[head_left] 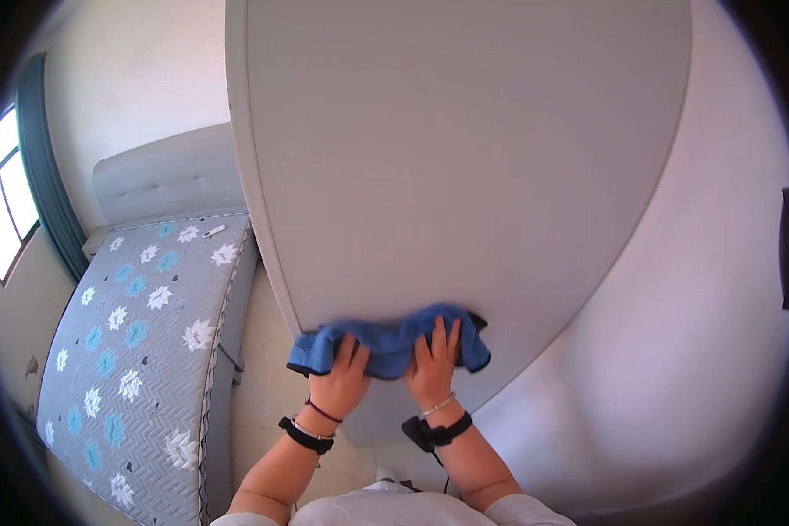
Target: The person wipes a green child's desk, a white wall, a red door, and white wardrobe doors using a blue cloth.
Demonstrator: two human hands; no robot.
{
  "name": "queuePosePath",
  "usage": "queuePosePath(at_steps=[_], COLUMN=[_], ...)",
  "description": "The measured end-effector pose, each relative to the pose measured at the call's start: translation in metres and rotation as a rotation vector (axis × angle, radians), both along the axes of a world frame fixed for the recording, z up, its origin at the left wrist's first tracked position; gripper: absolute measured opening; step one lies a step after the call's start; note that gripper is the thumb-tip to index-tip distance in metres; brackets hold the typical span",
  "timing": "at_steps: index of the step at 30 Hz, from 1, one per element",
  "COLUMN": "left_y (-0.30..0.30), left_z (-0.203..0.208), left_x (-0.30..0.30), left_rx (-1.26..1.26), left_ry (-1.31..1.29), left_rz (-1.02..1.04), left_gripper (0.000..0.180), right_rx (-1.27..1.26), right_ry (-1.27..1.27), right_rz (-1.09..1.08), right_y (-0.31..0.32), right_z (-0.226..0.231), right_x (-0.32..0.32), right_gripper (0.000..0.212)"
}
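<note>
A blue cloth (386, 344) with dark edging is bunched against the lower part of a tall, plain grey panel (465, 158). My left hand (338, 379) grips the cloth near its left end, fingers pressed into the folds. Toward the cloth's right end, my right hand (433, 361) holds it the same way, fingers bent over the fabric. The fabric hides parts of my fingertips. Both wrists carry black straps and thin bracelets.
To the left stands a bed with a flower-patterned mattress (140, 333) and a grey headboard (167, 171); a small white object (214, 231) lies on it. Beyond are a dark green curtain (48, 167) and a window. A white wall (675, 351) rises at right.
</note>
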State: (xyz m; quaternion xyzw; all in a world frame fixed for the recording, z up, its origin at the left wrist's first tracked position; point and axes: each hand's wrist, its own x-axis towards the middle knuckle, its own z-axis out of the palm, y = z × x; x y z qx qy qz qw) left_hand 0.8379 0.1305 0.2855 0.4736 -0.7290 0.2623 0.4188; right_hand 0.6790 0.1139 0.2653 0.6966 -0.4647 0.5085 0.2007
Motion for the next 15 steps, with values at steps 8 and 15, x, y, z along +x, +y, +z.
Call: queuePosePath(at_steps=[8,15], left_y=[-0.01,-0.019], left_z=[0.069,0.039], left_x=[-0.007,-0.034], left_rx=[-0.008,0.069], left_ry=[-0.052,0.073], left_rz=[-0.01,0.008], left_gripper=[0.049,0.045], right_rx=[-0.012,-0.013], right_ry=[0.069,0.181], right_rz=[0.21,0.442], right_y=[-0.007,-0.011], right_z=[0.091,0.089], right_x=[-0.009,-0.022], right_gripper=[0.033,0.037])
